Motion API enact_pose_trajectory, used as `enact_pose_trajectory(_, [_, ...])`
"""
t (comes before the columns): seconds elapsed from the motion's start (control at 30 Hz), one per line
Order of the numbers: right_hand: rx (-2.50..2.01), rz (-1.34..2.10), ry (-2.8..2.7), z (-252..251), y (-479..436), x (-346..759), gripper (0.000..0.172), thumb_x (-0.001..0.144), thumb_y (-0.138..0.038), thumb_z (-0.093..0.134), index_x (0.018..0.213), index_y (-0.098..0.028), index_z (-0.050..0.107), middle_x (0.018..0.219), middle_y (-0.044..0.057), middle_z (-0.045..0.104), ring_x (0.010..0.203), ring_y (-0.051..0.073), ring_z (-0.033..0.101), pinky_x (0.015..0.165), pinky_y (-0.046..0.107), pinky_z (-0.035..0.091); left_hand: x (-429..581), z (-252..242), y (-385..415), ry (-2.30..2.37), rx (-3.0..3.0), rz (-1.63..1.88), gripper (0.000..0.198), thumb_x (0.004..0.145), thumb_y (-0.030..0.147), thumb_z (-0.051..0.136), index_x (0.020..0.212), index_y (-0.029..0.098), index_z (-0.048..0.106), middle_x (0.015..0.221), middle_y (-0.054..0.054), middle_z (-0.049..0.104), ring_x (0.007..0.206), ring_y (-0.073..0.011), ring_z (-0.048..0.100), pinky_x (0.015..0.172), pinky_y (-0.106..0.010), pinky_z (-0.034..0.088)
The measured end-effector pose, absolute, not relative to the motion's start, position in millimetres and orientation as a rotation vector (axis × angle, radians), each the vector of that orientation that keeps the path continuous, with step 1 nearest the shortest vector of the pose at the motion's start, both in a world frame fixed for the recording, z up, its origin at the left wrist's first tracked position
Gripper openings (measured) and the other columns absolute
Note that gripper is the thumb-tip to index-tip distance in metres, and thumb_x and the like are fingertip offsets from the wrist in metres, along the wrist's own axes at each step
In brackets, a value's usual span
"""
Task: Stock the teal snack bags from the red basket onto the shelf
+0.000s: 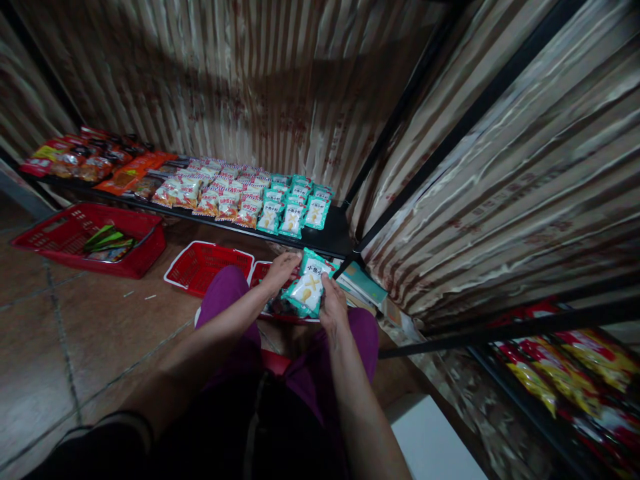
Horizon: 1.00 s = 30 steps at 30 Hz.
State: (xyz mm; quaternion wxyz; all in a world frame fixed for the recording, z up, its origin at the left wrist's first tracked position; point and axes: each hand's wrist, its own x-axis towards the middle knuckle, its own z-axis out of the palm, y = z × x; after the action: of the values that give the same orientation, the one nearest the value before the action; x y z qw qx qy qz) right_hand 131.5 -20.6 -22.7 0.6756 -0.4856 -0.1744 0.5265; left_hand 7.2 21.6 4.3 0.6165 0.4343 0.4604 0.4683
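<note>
A teal snack packet [311, 285] sits just below the centre of the frame, tilted, its printed face turned up toward the camera. The right hand [334, 305] pinches it along its right edge, thumb lying on the front. The left hand [283, 272] comes in from the lower left, its fingertips at the packet's upper left corner; whether they press together on it I cannot tell.

Behind the hands, a black shelf [340, 230] runs from the left of the frame to the centre. Matching teal packets [292, 211] stand in rows near its right end, beside white-and-orange packets [227, 197], then orange packets [133, 172], with red-topped packets [90, 163] at the upper left.

Beneath the packet in hand is a red basket [257, 272], partly hidden by the hands. A second basket [213, 257] with a white handle lies just left of it, and a larger red crate [150, 250] at the left of the frame holds green packets [106, 240]. Purple trousers [226, 290] show below the centre, and red-and-yellow packets [543, 360] lie at the lower right
</note>
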Motion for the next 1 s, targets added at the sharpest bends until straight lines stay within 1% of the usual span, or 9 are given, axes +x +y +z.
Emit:
enact_pose_trajectory(0.1, [-1.084,1.13,-0.295,-20.3,-14.4,139.0,0.03,0.062,-0.034,0.074,0.084,-0.018,0.062,0.068,-0.001,0.071,0.06,0.017,0.066,0.063,0.032,0.056,-0.5,-6.9,8.4,1.001,1.05,0.91,0.03,0.071,0.04,0.063,0.083,0.013,0.062,0.08,-0.004,0.065,0.068,-0.0117,0.06,0.057,-0.02,0.046])
enact_pose_trajectory(0.2, [-1.083,1.114,-0.292,-19.2,-10.5,144.2,0.028,0.064,-0.035,0.073,0.082,-0.017,0.061,0.065,-0.001,0.07,0.059,0.016,0.065,0.061,0.031,0.055,-2.3,-19.8,-1.9,0.943,1.084,0.795,0.026,0.073,0.038,0.061,0.079,0.013,0.061,0.07,-0.002,0.065,0.062,-0.0128,0.062,0.057,-0.023,0.049])
enact_pose_trajectory(0.3, [-1.132,1.111,-0.325,-20.3,-8.3,147.0,0.028,0.065,-0.039,0.072,0.079,-0.017,0.06,0.062,-0.002,0.068,0.055,0.015,0.064,0.056,0.028,0.053,1.6,-31.1,-9.4,1.01,1.142,0.834,0.024,0.077,0.037,0.055,0.07,0.014,0.058,0.055,0.001,0.06,0.05,-0.0117,0.059,0.049,-0.021,0.047])
enact_pose_trajectory(0.43, [-1.216,1.024,-0.297,-21.1,-6.7,153.1,0.029,0.067,-0.041,0.069,0.083,-0.019,0.06,0.053,-0.008,0.062,0.045,0.008,0.057,0.043,0.016,0.043,6.4,-43.6,-20.9,1.103,1.202,0.976,0.026,0.079,0.039,0.051,0.067,0.016,0.054,0.052,0.004,0.058,0.046,-0.0118,0.059,0.041,-0.018,0.041])
enact_pose_trajectory(0.5, [-1.222,1.018,-0.303,-20.3,-8.1,156.1,0.031,0.067,-0.043,0.069,0.087,-0.02,0.061,0.057,-0.007,0.064,0.049,0.007,0.059,0.045,0.015,0.043,6.6,-47.5,-24.5,1.127,1.192,1.029,0.027,0.077,0.04,0.052,0.066,0.016,0.054,0.053,0.004,0.058,0.047,-0.0127,0.06,0.039,-0.018,0.04])
enact_pose_trajectory(0.6, [-1.237,1.077,-0.352,-20.7,-14.6,156.4,0.038,0.068,-0.049,0.067,0.094,-0.022,0.062,0.075,-0.001,0.071,0.064,0.01,0.065,0.055,0.018,0.049,5.8,-49.2,-21.3,1.114,1.08,1.104,0.028,0.075,0.041,0.055,0.068,0.014,0.056,0.058,0.003,0.06,0.047,-0.0127,0.06,0.041,-0.02,0.045])
enact_pose_trajectory(0.73, [-1.324,1.202,-0.434,-29.4,-26.8,148.8,0.044,0.059,-0.048,0.075,0.091,-0.021,0.064,0.082,0.002,0.072,0.066,0.013,0.067,0.059,0.023,0.053,6.7,-47.5,-6.1,1.069,0.921,1.227,0.031,0.07,0.043,0.062,0.072,0.012,0.059,0.064,0.002,0.062,0.054,-0.0128,0.062,0.051,-0.024,0.053])
enact_pose_trajectory(0.87, [-1.259,1.283,-0.483,-43.1,-31.6,140.8,0.047,0.045,-0.036,0.084,0.084,-0.017,0.065,0.073,0.004,0.072,0.067,0.017,0.068,0.061,0.025,0.055,9.3,-46.6,1.5,1.05,0.839,1.231,0.028,0.069,0.039,0.065,0.074,0.011,0.061,0.065,0.0,0.064,0.055,-0.0131,0.062,0.049,-0.023,0.053])
enact_pose_trajectory(1.0, [-1.282,1.219,-0.461,-54.6,-28.3,140.4,0.047,0.042,-0.034,0.085,0.081,-0.014,0.065,0.064,0.004,0.071,0.058,0.016,0.067,0.054,0.024,0.054,12.3,-50.1,1.2,1.028,0.802,1.212,0.026,0.068,0.036,0.066,0.075,0.011,0.061,0.066,-0.001,0.065,0.055,-0.0141,0.064,0.048,-0.024,0.053])
